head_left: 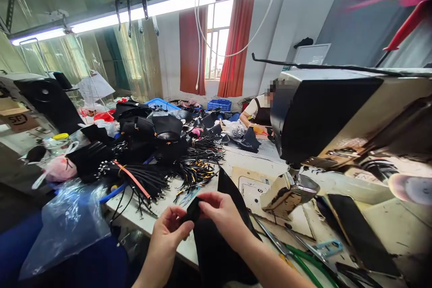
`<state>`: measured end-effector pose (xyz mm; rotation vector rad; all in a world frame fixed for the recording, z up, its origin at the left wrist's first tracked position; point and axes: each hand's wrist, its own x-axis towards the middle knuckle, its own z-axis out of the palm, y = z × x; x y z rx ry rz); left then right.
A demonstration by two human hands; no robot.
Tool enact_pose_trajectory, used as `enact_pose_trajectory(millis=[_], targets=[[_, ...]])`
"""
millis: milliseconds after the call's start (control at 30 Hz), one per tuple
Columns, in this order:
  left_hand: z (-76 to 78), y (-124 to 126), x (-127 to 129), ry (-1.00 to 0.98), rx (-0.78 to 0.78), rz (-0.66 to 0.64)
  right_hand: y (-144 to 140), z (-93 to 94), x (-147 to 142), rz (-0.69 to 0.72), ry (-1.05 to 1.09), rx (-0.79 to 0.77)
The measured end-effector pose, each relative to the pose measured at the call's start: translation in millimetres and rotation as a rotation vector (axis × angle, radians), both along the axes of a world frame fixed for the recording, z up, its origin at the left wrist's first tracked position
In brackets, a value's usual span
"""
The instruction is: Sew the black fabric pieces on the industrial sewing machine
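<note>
Both hands, left hand (168,229) and right hand (219,209), pinch a black fabric piece (194,209) between clenched fingers, just short of the sewing machine (337,117); edges are best aligned before feeding.

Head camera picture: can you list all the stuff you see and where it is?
Black cloth: one, pinched by both hands, draped over table edge.
Sewing machine: one, black and cream, right.
Straps: many, black, piled left of centre.
Bags: several, black, behind straps.
Plastic bag: one, clear, lower left.
Baskets: two, blue, far back.
Curtains: two, red, window.
Person: one, seated, far end of the table.
Left hand: holds cloth.
Right hand: holds cloth.
</note>
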<state>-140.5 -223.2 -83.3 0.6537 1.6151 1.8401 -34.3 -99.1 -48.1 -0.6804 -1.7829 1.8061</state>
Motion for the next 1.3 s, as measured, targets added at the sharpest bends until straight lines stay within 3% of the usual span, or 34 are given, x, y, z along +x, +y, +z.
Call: enact_pose_trajectory(millis=[200, 400, 500, 600, 667, 800, 967, 1167, 1300], targets=[[4.6, 16.3, 15.7, -0.120, 0.102, 0.037, -18.9, 5.4, 14.3, -0.065, 0.090, -0.056], [12.9, 10.8, 21.5, -0.282, 0.134, -0.003, -16.4, 7.1, 19.4, -0.047, 0.128, -0.176], [17.0, 9.6, 19.1, -0.451, 0.167, -0.035, -10.1, 6.5, 20.4, -0.061, 0.119, -0.159], [19.5, 10.1, 13.9, -0.653, 0.163, -0.088, -3.4, 10.4, 25.0, -0.085, 0.122, -0.099], [20.6, 9.2, 12.1, -0.765, 0.119, -0.149, 0.0, 16.6, 30.7, 0.025, 0.124, 0.002], [24.8, 3.8, 18.3, -0.881, 0.017, -0.288, 4.2, 31.6, 42.4, 0.275, 0.104, 0.386], [31.4, -3.2, 37.6, -0.837, -0.006, -0.416, 2.7, 35.4, 44.8, 0.437, 0.159, 0.408], [21.6, -8.9, 42.3, -0.637, 0.057, -0.268, -4.8, 12.7, 36.9, 0.217, 0.089, 0.311], [16.2, -14.2, 40.9, -0.257, 0.036, -0.214, -11.6, 1.2, 33.7, 0.122, 0.071, 0.215]])
